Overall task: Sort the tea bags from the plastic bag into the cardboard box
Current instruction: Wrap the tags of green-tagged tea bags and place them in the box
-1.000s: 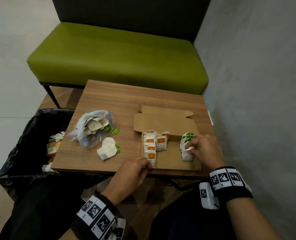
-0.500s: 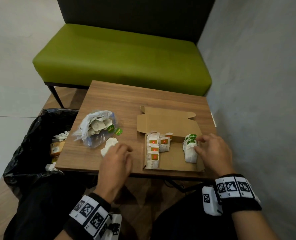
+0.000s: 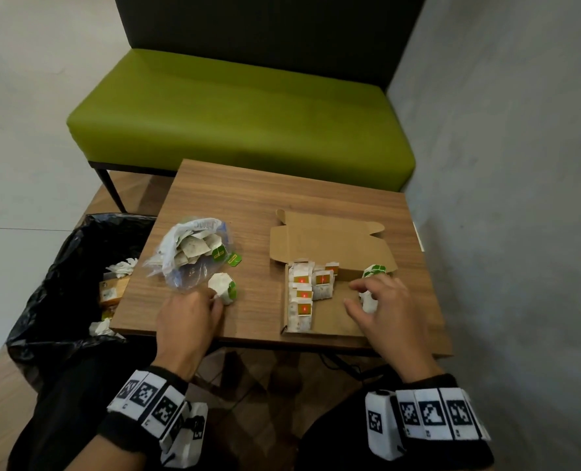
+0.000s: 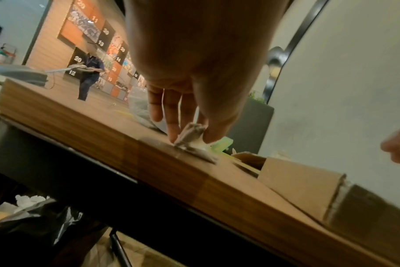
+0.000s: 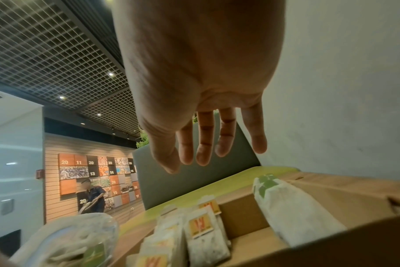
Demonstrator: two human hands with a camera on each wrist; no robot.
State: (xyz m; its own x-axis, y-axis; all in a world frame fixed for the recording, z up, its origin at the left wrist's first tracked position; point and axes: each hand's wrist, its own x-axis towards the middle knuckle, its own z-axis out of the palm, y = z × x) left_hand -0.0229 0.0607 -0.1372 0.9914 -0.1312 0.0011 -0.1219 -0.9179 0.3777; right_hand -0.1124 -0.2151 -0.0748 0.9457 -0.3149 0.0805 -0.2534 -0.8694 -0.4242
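Note:
The open cardboard box [image 3: 333,317] lies on the right of the wooden table [image 3: 248,198]. Orange-tagged tea bags [image 3: 302,294] stand along its left side and green-tagged tea bags [image 3: 374,271] at its right. My right hand [image 3: 352,294] hovers over the green-tagged stack [image 5: 292,213] with fingers spread, holding nothing. The clear plastic bag [image 3: 190,253] with more tea bags lies at the left. Just in front of it, my left hand [image 3: 214,299] pinches a loose green-tagged tea bag [image 3: 222,288] resting on the table; the left wrist view shows this tea bag [image 4: 189,137] between my fingertips.
A bin lined with a black bag [image 3: 61,283] stands against the table's left side. A green bench [image 3: 241,113] is behind the table and a grey wall [image 3: 503,198] runs along the right. A loose green tag [image 3: 233,259] lies beside the plastic bag.
My left hand left the box's front left corner, moved left and took hold of the loose tea bag. My right hand let go of the green-tagged stack and opened above it.

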